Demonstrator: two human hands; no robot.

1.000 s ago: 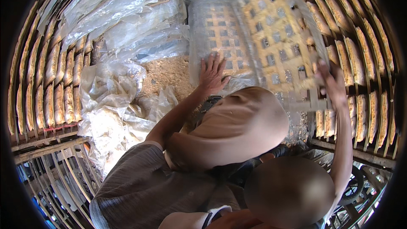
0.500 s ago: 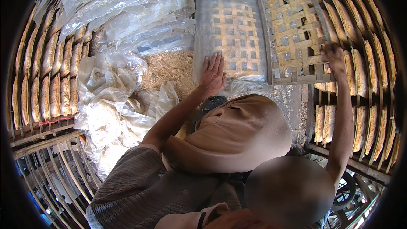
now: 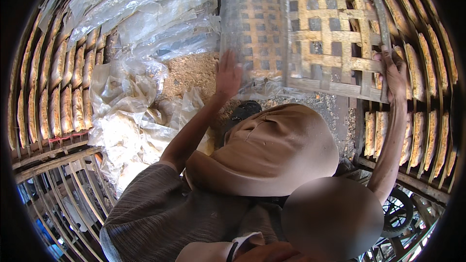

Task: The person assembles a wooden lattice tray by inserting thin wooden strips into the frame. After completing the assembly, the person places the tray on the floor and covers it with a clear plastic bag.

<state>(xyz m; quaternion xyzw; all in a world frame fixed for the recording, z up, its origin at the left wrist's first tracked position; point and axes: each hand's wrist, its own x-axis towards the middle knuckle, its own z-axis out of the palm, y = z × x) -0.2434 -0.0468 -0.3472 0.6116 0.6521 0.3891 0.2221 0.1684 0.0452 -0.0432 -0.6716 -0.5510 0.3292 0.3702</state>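
Observation:
My right hand (image 3: 393, 72) grips the right frame edge of a woven bamboo lattice tray (image 3: 332, 39), fingers curled round it. That tray is raised and overlaps the right side of a second woven lattice (image 3: 262, 36), which lies under a clear plastic sheet (image 3: 232, 24). My left hand (image 3: 228, 76) is open, its fingers stretched out and a little blurred, at the near left edge of the plastic sheet. I cannot tell whether it touches the sheet.
Layered plastic sheets (image 3: 155, 19) lie at the far left, above loose brown crumbs (image 3: 189, 75). Crumpled plastic (image 3: 128, 131) is nearer me. Racks of upright slabs stand on the left (image 3: 56, 106) and right (image 3: 417, 140). A spoked wheel (image 3: 400, 213) shows at lower right.
My right hand has brought the bamboo tray up and leftward, partly over the plastic-covered lattice. My left hand has slid left, from on top of the sheet to its edge.

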